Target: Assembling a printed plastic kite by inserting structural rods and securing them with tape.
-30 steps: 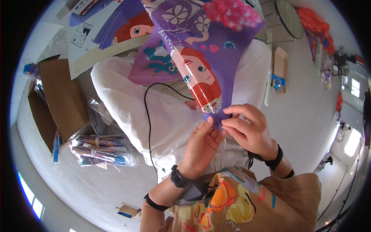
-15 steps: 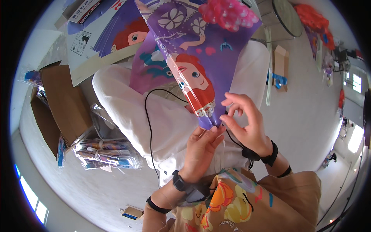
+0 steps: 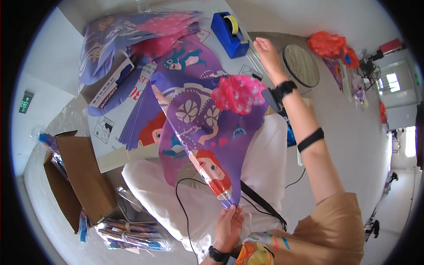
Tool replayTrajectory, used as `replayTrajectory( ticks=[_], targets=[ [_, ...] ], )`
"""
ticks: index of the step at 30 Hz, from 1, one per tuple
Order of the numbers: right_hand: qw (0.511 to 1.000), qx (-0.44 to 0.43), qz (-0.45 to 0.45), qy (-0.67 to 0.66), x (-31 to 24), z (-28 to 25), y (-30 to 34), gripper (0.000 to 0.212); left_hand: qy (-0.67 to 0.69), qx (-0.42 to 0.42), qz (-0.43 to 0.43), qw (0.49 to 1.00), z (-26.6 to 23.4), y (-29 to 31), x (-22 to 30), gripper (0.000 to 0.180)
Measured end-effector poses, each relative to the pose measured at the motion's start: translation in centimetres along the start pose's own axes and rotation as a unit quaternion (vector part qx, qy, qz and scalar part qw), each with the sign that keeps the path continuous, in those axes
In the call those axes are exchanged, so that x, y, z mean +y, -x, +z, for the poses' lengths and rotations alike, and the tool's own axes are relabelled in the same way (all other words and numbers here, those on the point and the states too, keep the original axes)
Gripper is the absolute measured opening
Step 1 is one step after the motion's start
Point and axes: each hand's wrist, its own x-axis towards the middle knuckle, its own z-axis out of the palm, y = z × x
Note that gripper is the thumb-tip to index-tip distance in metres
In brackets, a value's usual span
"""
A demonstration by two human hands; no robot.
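Note:
The tip of a purple printed kite sail [image 3: 247, 152] is pinched between the thumb and fingers of my left hand [image 3: 229, 225]. The sail shows a red-haired cartoon figure and a pink bubble cluster. It lies over my lap, its upper part reaching the cardboard. A narrow shiny sleeve runs along its left edge to the tip. My right arm stretches far forward. My right hand [image 3: 267, 53] is just right of a blue tape dispenser [image 3: 228, 36] with a yellowish roll, apart from it. Its fingers look loosely extended, with nothing visible in them.
White printed cardboard [image 3: 106, 152] carries stacked purple sails [image 3: 101, 44] and a small box [image 3: 112, 84]. An open brown carton [image 3: 86, 176] and plastic-wrapped bundles [image 3: 134, 236] are on the left. A round stool [image 3: 301, 65] stands at right; a black cable [image 3: 179, 198] crosses my lap.
My right hand has left the sail's tip and moved far forward to beside the tape dispenser. My left hand still pinches the tip. The view has shifted, bringing the dispenser and stacked sails into sight.

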Motion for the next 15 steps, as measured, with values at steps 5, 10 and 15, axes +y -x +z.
replayTrajectory(
  ticks=[5, 10, 15],
  targets=[
    [0.98, -0.089, 0.178, 0.019, 1.2, 3.9, -5.5, 0.031, 0.038, 0.01, 0.004, 0.999, 0.2, -0.5, 0.6, 0.009],
    [0.945, -0.158, 0.272, -0.09, 1.0, 4.0, -7.4, 0.026, 0.055, -0.002, 0.005, 0.998, 0.1, -0.7, 0.9, 0.007],
    [0.943, -0.068, 0.243, -0.219, 0.8, 2.9, -8.2, 0.031, 0.051, 0.001, -0.012, 0.999, 1.1, -0.8, 0.7, 0.005]
  ],
)
